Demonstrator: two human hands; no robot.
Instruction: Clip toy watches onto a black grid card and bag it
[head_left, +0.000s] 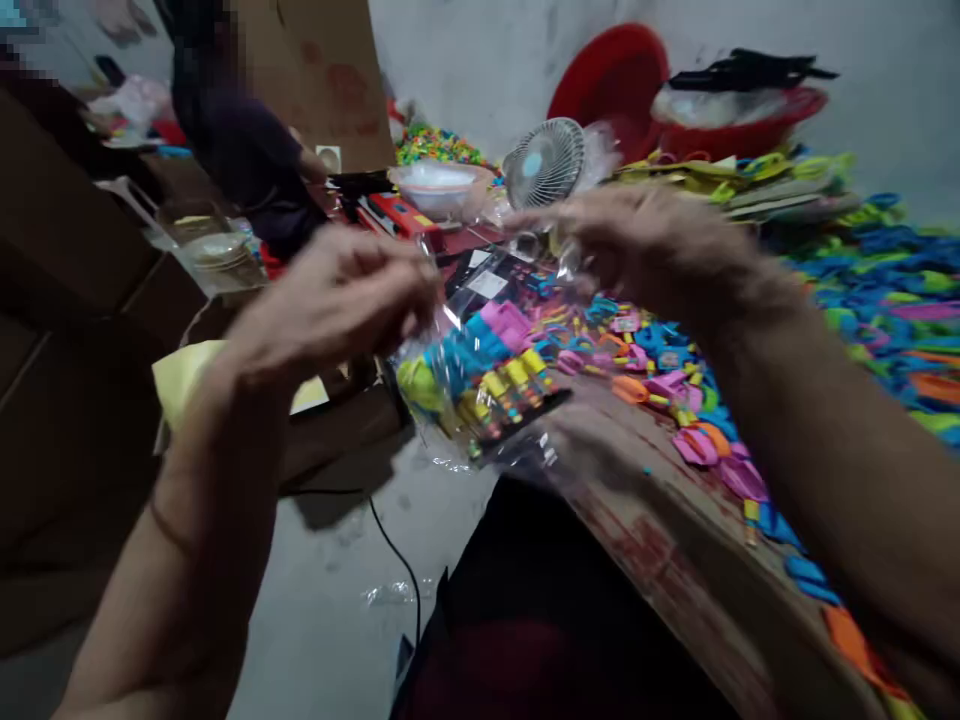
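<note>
Between my two hands hangs a clear plastic bag (480,385) filled with small coloured plastic pieces: blue, pink, yellow and green. My left hand (341,290) pinches the bag's upper left edge with closed fingers. My right hand (637,240) grips the upper right edge, fingers curled; it is blurred by motion. The bag hangs over the near corner of a worn wooden table (667,540).
Many loose coloured plastic pieces (675,370) cover the table. A small white fan (544,160), a white bowl (439,185) and red basins (622,70) stand further back. Another person in dark clothes (240,140) sits at the far left. A black cable (397,555) lies on the floor.
</note>
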